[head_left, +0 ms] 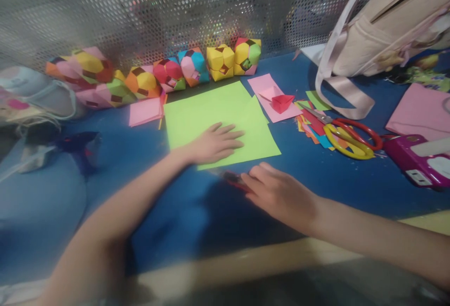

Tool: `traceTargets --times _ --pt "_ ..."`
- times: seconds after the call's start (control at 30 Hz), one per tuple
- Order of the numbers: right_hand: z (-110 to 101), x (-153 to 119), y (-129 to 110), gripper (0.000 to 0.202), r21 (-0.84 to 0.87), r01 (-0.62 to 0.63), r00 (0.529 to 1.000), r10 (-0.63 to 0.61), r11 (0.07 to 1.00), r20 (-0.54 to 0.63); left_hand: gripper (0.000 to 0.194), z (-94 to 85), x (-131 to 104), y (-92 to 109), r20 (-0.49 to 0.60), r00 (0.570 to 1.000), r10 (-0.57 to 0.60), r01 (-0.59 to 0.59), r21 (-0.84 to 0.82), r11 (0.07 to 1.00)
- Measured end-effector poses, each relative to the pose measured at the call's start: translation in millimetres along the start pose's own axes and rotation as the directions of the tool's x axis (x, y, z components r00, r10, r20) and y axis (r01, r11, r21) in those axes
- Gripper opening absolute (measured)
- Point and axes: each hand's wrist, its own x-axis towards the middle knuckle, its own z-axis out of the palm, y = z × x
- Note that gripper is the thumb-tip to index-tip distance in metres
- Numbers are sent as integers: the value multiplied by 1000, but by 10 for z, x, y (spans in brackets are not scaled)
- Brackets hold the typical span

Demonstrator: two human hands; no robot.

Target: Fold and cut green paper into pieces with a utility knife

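Note:
My left hand (218, 144) lies flat with fingers spread on a light green sheet of paper (207, 109), pressing it to the blue tabletop. Another green sheet shows at the edges beneath it. Just in front of the paper's near edge, my right hand (272, 186) is closed around a red and black utility knife (234, 178). Its thin blade points left, near the lower edge of the green paper; whether it touches the paper I cannot tell. My fingers hide part of the handle, and the knife is a little blurred.
Several folded-paper balls (220, 62) line the perforated metal screen behind. Pink paper (146, 110) lies left of the sheet. To the right are a red folded piece (282, 103), scissors (348, 138) over scraps, a pink ribbon (351, 104) and a purple power strip (409, 156). A glue gun (82, 149) rests left.

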Motion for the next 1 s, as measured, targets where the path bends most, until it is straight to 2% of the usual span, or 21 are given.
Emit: traceTargets --times 0.17,0.33,0.5,0.67,0.87,1.0 --pt "-3 24 -18 7 29 -8 1000 7 1000 20 45 0 1 0 -6 1000 -3 3 2 1000" --pt "-9 37 -32 10 29 8 1000 -8 1000 -8 45 -2 0 5 3 1000 -1 1 19 1000" --pt "17 56 -44 8 37 -16 999 14 999 40 45 -1 4 7 4 1000 -7 7 21 1000" --pt "25 76 -42 7 33 24 1000 -24 999 4 44 1 0 8 2 1000 -3 3 14 1000" --pt "23 84 -48 7 63 -22 999 20 998 36 45 2 -2 14 -8 1000 0 0 24 1000" --pt "52 71 -59 7 92 13 1000 -15 996 22 45 3 -4 13 4 1000 -1 1 20 1000"
